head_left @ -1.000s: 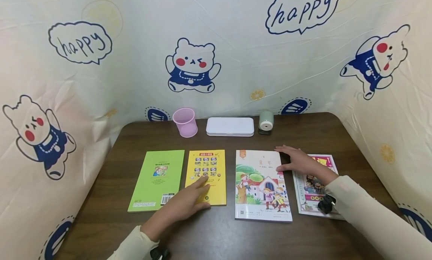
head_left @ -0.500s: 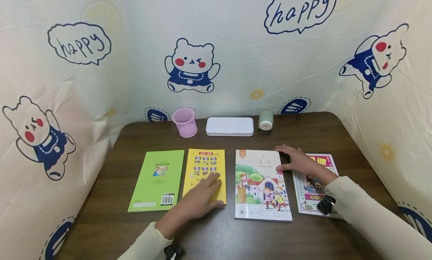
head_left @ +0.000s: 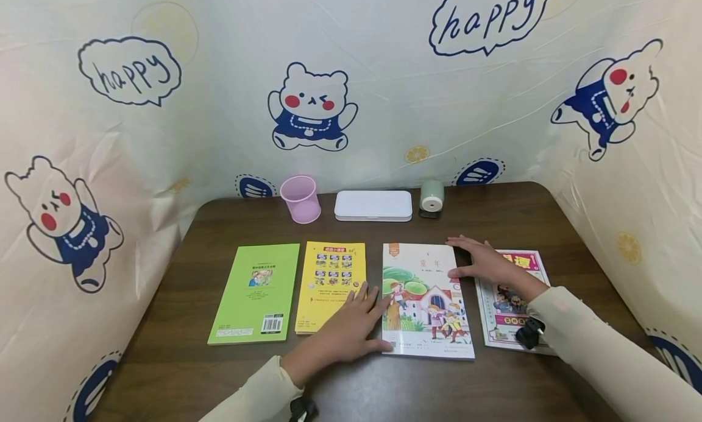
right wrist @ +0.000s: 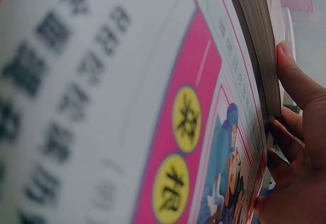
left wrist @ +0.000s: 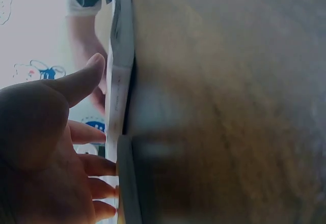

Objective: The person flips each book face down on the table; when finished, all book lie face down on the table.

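Observation:
On the brown table, my left hand [head_left: 351,327] reaches from the yellow book [head_left: 329,273] to the left edge of a white picture-cover book [head_left: 428,300]. Its fingers are spread, the fingertips and thumb at that edge. In the left wrist view, the thumb [left wrist: 84,79] stands apart from the other fingers. My right hand [head_left: 488,263] rests at the white book's upper right corner. In the right wrist view, its thumb [right wrist: 290,68] lies on the cover side of the book's thick page edge [right wrist: 257,35]. Beneath the right forearm lies a pink-and-white comic-style book [head_left: 510,318], partly covered.
A green book [head_left: 258,294] lies at the left. Along the back stand a pink cup [head_left: 301,200], a white flat case [head_left: 373,206] and a small green device [head_left: 432,196], perhaps a pencil sharpener. A patterned cloth [head_left: 219,105] hangs behind the table.
My left hand has slid right, off most of the yellow book, to the white book's left edge. The yellow book's near end has shifted slightly left. My right hand has stayed in place.

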Demonstrator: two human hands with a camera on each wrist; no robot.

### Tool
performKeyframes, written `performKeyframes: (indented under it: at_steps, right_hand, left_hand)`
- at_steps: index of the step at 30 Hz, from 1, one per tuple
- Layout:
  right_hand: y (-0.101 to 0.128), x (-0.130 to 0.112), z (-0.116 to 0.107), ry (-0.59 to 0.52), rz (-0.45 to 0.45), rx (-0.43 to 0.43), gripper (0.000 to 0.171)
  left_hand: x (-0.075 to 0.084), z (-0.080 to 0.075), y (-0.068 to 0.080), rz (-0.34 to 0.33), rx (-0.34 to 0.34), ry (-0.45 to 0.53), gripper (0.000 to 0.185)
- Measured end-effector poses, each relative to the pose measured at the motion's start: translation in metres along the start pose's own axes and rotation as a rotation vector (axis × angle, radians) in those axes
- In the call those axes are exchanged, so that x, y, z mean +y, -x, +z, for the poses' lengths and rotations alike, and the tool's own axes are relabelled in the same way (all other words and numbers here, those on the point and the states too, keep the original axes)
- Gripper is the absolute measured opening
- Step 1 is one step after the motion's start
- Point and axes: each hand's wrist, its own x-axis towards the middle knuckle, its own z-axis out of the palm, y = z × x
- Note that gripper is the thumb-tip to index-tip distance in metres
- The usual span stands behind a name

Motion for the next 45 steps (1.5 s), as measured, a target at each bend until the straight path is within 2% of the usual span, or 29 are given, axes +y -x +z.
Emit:
performKeyframes:
  at_steps: [13,19,45]
  right_hand:
    - [0.0,0.002,0.0,0.002,0.017,0.001,0.092]
    - [0.0,0.0,0.0,0.005,0.02,0.0,0.091]
    - [-0.003,-0.006,-0.001,0.01,0.015,-0.006,0.083]
  left_hand:
    - [0.011,-0.002,-0.002,0.024,-0.055,-0.094,0.119]
    - [0.011,-0.001,-0.003,0.017,-0.061,-0.128,0.116]
    - [0.009,0.0,-0.002,-0.002,-0.053,-0.021,0.11]
